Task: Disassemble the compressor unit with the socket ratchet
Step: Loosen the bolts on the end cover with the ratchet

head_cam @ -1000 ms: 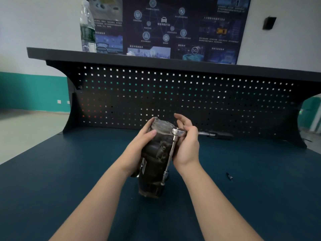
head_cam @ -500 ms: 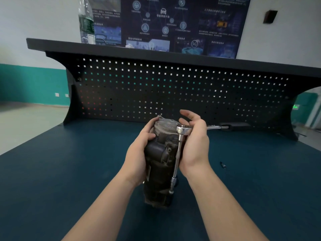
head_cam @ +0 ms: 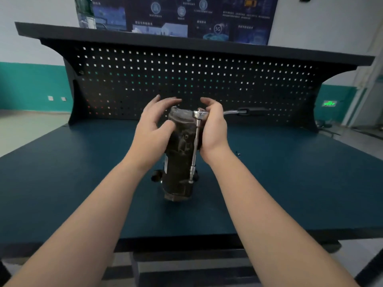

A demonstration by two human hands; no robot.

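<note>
The dark compressor unit [head_cam: 179,160] stands upright on the blue table [head_cam: 72,183]. A chrome socket ratchet [head_cam: 200,115] sits at its top right, and its long extension bar [head_cam: 194,150] runs down the compressor's right side. The black handle [head_cam: 252,110] points right. My right hand [head_cam: 214,131] curls round the ratchet head and the top of the bar. My left hand [head_cam: 152,129] is at the compressor's left side with its fingers spread loosely above the top. Only its thumb touches the body.
A small dark bolt [head_cam: 238,154] lies on the table right of my right wrist. The black pegboard back panel [head_cam: 186,79] and its shelf [head_cam: 207,47] rise behind the compressor. A plastic bottle [head_cam: 86,11] stands on the shelf at the left. The table's front edge [head_cam: 186,238] is near me.
My left hand's fingers have come off the compressor's top and spread. My right hand stays on the ratchet head with the handle pointing right. The view has pulled back and tilted down.
</note>
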